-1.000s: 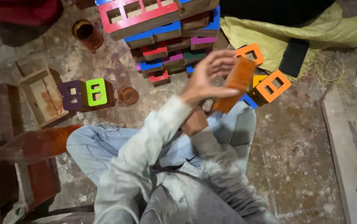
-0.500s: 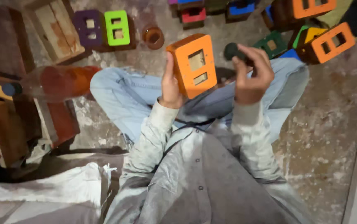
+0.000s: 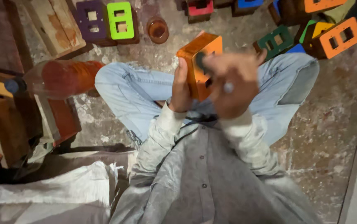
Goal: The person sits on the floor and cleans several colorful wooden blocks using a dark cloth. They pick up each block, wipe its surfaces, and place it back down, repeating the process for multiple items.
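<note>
Above the crossed legs, the left hand [image 3: 181, 89] grips an orange-painted wooden block [image 3: 198, 62]; the blurred right hand [image 3: 233, 85] pinches a small dark round object [image 3: 200, 61] against the block's face, fingers closed.

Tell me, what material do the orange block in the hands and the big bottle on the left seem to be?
The orange block looks like wood: brown unpainted sides, glossy orange paint on its face. The bottle seems clear plastic, see-through, holding something reddish.
</note>
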